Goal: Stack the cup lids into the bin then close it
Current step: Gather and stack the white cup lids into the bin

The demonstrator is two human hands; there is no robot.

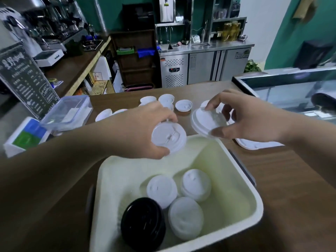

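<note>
A cream-white bin stands open on the wooden counter in front of me. Inside it are three stacks of white lids and one stack of black lids. My left hand grips a white cup lid above the bin's far rim. To its right, my right hand holds a small stack of white lids, tilted, between thumb and fingers. Several loose white lids lie on the counter behind the hands. The bin's flat white cover lies on the counter under my right wrist.
A clear plastic box and a white, blue and green carton sit at the left. A chalkboard menu leans behind them. A glass display case rises at the right. Steel fridges stand across the aisle.
</note>
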